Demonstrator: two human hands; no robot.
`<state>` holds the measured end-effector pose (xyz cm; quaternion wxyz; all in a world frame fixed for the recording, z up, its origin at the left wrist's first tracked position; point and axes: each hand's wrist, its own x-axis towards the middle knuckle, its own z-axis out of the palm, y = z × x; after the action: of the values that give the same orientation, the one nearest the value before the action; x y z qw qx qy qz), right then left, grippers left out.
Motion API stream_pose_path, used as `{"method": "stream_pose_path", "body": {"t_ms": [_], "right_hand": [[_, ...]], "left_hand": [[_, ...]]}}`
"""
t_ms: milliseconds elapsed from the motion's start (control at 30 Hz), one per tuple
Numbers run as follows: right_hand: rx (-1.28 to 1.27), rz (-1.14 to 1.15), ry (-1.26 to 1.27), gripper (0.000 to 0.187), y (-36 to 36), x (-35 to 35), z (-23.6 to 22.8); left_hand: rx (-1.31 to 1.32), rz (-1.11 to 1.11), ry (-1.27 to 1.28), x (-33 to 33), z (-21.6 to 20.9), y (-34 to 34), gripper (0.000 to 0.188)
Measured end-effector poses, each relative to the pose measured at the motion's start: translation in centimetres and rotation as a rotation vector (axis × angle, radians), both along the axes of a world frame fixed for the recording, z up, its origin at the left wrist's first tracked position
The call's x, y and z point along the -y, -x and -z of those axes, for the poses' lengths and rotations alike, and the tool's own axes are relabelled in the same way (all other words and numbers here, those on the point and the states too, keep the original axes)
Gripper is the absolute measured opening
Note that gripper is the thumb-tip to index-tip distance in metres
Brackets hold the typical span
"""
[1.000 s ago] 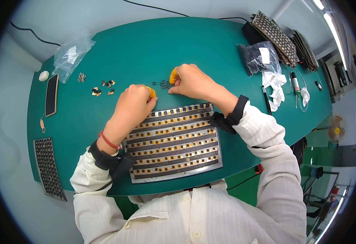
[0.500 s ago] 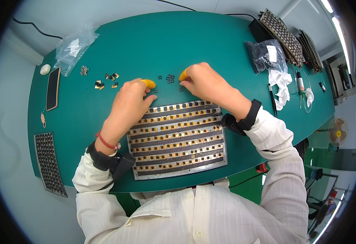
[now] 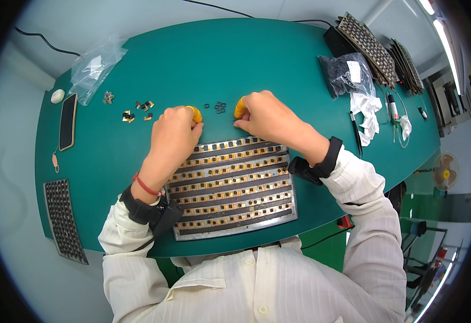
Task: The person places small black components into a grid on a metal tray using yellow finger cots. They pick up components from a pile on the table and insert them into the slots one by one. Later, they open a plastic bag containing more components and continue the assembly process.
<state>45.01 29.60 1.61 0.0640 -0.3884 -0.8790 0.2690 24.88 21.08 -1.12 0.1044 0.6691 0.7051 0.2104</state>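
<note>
We find visible rows of the tray [image 3: 235, 230] populated, black squares [image 3: 219, 111] unplaced at twelve o'clock, left hand [image 3: 172, 129] and right hand [image 3: 268, 114] narrowed, whether gripping we cannot tell.

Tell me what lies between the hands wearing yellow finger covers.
In the head view, small square black pieces lie on the green tabletop between left hand and right hand: a cluster, plus a single piece nearer the left.

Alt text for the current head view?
A person's left hand and right hand, wearing yellow finger covers, flank small black squares on a green table. Nearer the person, a metallic tray holds rows of black-and-gold parts; a phone lies at left.
</note>
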Motion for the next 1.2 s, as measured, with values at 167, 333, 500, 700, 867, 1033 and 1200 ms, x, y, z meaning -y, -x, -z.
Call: {"method": "stream_pose_path", "body": {"t_ms": [167, 333, 500, 700, 867, 1033, 1200], "right_hand": [[0.056, 0.027, -0.057, 0.024, 0.9, 0.5, -0.2], [-0.055, 0.020, -0.043, 0.017, 0.5, 0.6, 0.4], [-0.092, 0.056, 0.038, 0.017, 0.4, 0.2, 0.4], [-0.072, 0.015, 0.003, 0.016, 0.0, 0.5, -0.5], [-0.136, -0.041, -0.093, 0.013, -3.2, 2.7, -1.8], [-0.105, 0.021, -0.053, 0.015, -7.2, 3.7, -1.7], [-0.173, 0.016, -0.028, 0.014, -7.9, 5.2, -0.2]], "left_hand": [[0.042, -0.002, 0.008, 0.4, -0.5, 0.7, 0.015], [0.162, 0.073, -0.033, 2.9, -2.5, 2.5, 0.013], [0.150, 0.127, 0.079, 7.3, -3.1, 4.5, 0.013], [0.125, 0.177, 0.084, 8.5, -2.6, 4.3, 0.014], [0.024, 0.181, 0.072, 8.3, -2.0, 3.9, 0.013], [-0.161, 0.128, 0.025, 9.5, -2.2, 3.1, 0.019], [-0.155, 0.094, 0.133, 10.8, -3.0, 1.8, 0.044]]}}
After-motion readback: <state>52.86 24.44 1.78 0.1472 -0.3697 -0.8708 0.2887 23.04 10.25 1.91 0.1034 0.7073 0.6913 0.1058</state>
